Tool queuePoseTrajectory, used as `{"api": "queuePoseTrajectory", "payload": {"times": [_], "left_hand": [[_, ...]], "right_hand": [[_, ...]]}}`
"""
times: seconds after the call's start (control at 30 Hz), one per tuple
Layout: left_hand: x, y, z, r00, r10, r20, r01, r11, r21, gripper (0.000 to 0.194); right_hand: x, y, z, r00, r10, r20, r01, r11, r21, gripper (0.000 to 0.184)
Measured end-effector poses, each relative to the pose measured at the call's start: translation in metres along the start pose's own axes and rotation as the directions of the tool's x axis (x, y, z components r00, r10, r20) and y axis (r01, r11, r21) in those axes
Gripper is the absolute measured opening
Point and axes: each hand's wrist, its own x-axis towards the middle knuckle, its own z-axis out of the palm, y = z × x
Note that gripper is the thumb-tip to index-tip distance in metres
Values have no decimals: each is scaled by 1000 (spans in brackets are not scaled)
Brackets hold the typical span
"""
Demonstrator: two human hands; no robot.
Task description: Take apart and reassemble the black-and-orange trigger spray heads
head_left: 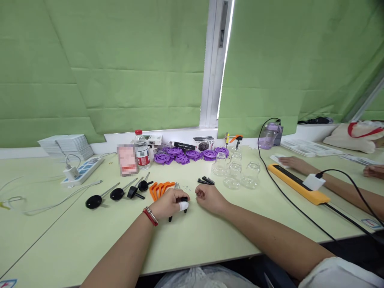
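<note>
Fingers closed, my left hand [171,203] holds a black plastic part [184,199], much of it covered by the hand; the thumb has a white wrap. Black prongs [170,219] show below the fingers. My right hand [210,197] is closed in a pinch just to the right; whatever it holds is too small to make out. Tiny screws [186,188] lie on the table beyond the hands. Several orange bent pieces [160,189] sit beside my left hand, and black slotted strips [206,181] rest behind my right.
At left lie black round knobs [94,201] on metal rods and a power strip [82,173]. Purple discs [180,156], a red-capped bottle [141,150] and clear jars [232,176] stand behind. An orange power strip [297,186] and another person's arm [333,182] are at right.
</note>
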Motion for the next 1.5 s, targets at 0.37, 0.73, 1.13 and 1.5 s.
{"api": "queuePoseTrajectory", "payload": {"times": [0.37,0.73,1.13,1.5], "left_hand": [[0,9,-1,999,42,19,-41,999,-26,17],[0,8,0,1000,11,21,-10,998,-60,18],[1,6,1,1000,-18,18,19,998,-57,21],[2,4,1,999,-33,16,34,996,-82,22]], "right_hand": [[-23,4,9,984,-154,-87,152,988,-34,16],[-20,6,10,987,-93,-128,106,989,104,11],[-10,11,2,959,230,-168,-146,905,400,12],[-10,11,2,973,225,57,-232,945,229,11]]}}
